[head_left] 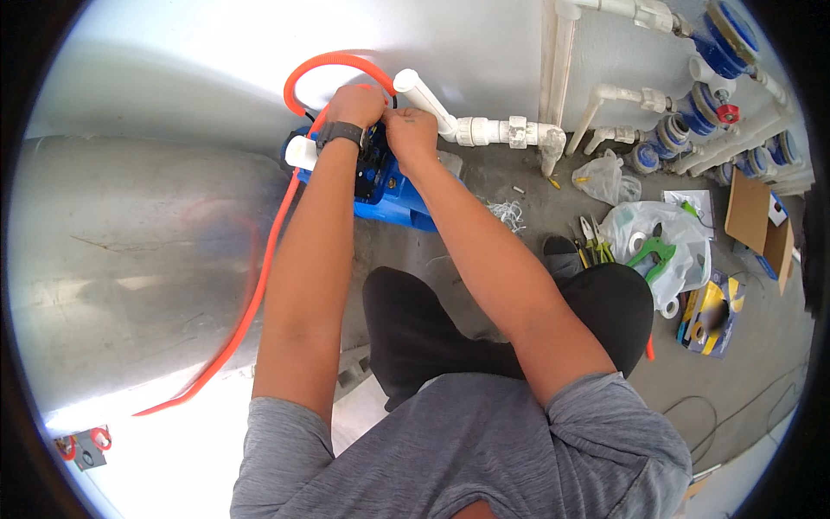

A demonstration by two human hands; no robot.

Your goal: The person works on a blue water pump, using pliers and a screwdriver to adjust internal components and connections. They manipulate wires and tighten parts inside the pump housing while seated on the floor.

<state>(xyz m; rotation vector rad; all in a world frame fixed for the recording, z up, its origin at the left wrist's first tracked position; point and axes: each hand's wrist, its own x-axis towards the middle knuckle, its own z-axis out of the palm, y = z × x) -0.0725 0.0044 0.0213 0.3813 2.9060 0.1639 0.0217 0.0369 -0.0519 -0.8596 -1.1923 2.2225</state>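
Note:
Both my arms reach forward to a blue pump (pixel 396 213) beside the wall. My left hand (pixel 356 105), with a dark watch on its wrist, is closed at the pump's top. My right hand (pixel 412 137) is closed beside it, fingertips almost meeting the left's. What they pinch is too small or hidden to make out. An orange corrugated hose (pixel 333 60) loops up behind my left hand, and orange tubing runs down past my left forearm. A white pipe (pixel 424 97) rises slanted just right of my hands. A short white pipe end (pixel 301 153) sits left of them.
A large shiny metal tank (pixel 130 268) fills the left. White pipes (pixel 497 131) with blue meters (pixel 699 110) line the right wall. On the floor lie pliers (pixel 591 238), green pipe cutters (pixel 653 254), plastic bags (pixel 618 227), a yellow-blue box (pixel 711 313) and an opened cardboard box (pixel 752 216).

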